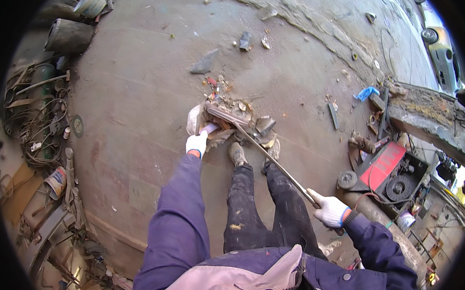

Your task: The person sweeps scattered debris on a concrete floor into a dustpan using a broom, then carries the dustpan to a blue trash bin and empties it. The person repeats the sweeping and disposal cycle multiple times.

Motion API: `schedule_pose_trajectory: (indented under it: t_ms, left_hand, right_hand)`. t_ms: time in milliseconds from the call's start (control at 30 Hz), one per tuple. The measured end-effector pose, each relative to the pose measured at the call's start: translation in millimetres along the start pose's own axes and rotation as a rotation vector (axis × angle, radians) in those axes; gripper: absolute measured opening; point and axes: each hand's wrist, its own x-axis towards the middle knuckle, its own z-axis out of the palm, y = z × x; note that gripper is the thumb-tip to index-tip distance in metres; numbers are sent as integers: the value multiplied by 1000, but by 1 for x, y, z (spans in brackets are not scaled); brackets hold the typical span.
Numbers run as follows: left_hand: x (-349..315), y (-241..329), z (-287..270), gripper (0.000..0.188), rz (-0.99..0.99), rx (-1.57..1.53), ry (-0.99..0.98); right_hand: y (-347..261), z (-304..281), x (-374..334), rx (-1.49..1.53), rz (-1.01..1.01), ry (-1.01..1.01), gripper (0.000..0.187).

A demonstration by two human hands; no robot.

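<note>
My left hand (196,143), in a white glove, is closed around a short, pale, tube-like piece (209,128) at the edge of a debris pile (244,107). What the piece joins to is hidden in the rubble. My gloved right hand (329,209) grips a long, thin-handled tool (275,163) near its upper end. The handle slants down and left past my shoes to a narrow crosswise head (221,115) lying against the pile. Beside that head, next to my left hand, is a whitish, rounded object (193,120). Broken, sheet-like scraps lie in front of my shoes.
Stone and metal scraps (204,63) dot the concrete floor ahead. Tangled hoses and a green cylinder (45,109) line the left side. At right are a red-and-black machine (392,171), a large pipe (389,226) and a concrete beam (428,118). A car (443,58) stands far right.
</note>
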Motion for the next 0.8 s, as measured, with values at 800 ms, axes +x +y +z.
schedule_pose_trajectory:
  t_ms: [800]
  left_hand:
    - [-17,6,-24,69,98,-155,-1]
  right_hand:
    - [18,-58,110,-339,-91,429,67]
